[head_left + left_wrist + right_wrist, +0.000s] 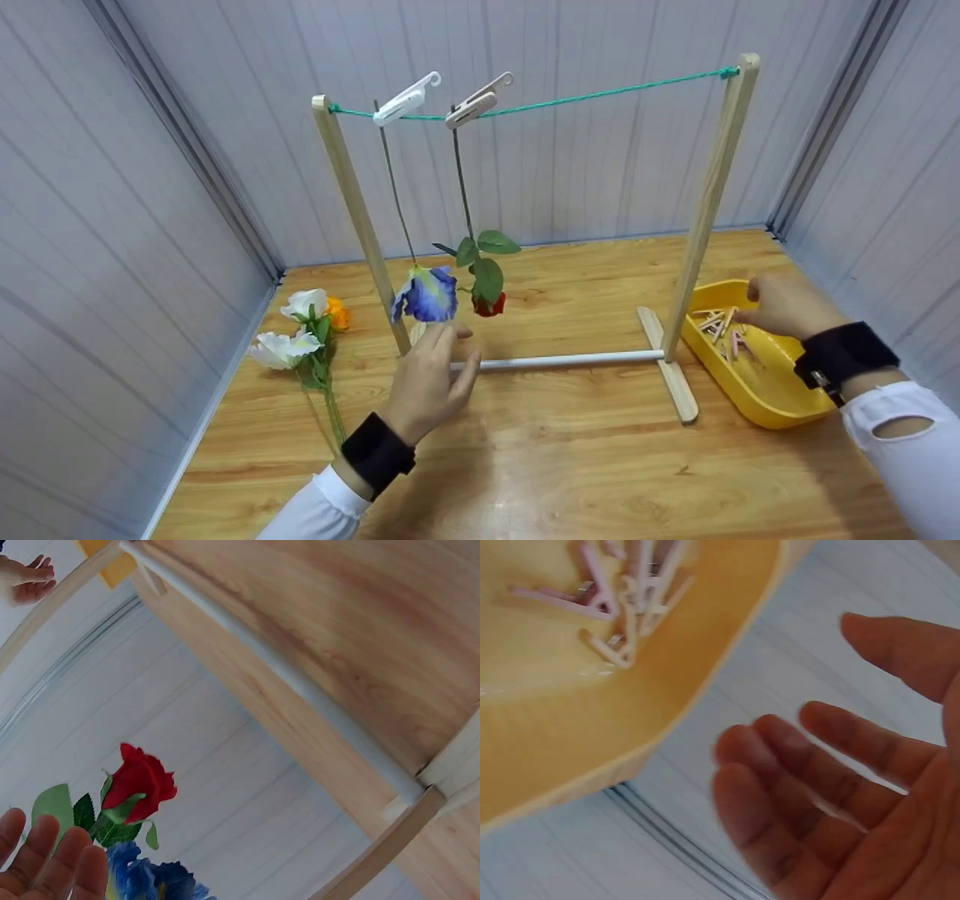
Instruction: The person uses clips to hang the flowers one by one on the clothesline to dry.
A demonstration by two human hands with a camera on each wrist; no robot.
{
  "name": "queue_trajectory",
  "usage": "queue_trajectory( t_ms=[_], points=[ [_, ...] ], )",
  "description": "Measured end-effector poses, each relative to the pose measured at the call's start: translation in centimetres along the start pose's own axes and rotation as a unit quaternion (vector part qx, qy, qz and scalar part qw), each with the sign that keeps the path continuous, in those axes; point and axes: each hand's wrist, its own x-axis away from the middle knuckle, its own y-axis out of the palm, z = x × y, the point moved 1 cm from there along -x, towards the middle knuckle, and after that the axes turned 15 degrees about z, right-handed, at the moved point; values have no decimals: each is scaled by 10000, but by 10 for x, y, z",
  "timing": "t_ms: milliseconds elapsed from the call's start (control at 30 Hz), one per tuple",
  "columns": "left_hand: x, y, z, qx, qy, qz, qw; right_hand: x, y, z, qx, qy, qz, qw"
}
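Observation:
My left hand (430,385) is held in front of the rack's left side, fingers loosely bent and nothing in them, just below a blue-purple flower (429,294). Beside that flower a red rose (142,784) hangs head down. White and beige clothespins (471,109) fix both stems to a green cord (600,91). Over the yellow tray (757,401) is my right hand (795,304), thumb and fingers apart and holding nothing in the right wrist view. Several small clothespins (600,596) in pale pink and beige lie inside the tray.
The cord runs between two wooden posts (712,202), joined low down by a white bar (562,361). On the table's left lie white flowers (285,349) and an orange flower (337,313) with green stems. Ribbed pale walls (592,172) surround the wooden table (570,465).

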Motion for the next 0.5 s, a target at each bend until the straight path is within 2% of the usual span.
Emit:
queue_trajectory(
  t_ms=[133, 267, 500],
  points=[
    [10, 0, -3, -9, -97, -241, 9997, -4, 24, 13, -142, 200, -688, 9973],
    [19, -2, -10, -39, -136, -344, 9993, -6, 43, 23, -366, 471, -1138, 9917],
    [34, -16, -30, -271, -345, -723, 9964, -9, 60, 28, -353, 638, -1316, 9886]
  ],
)
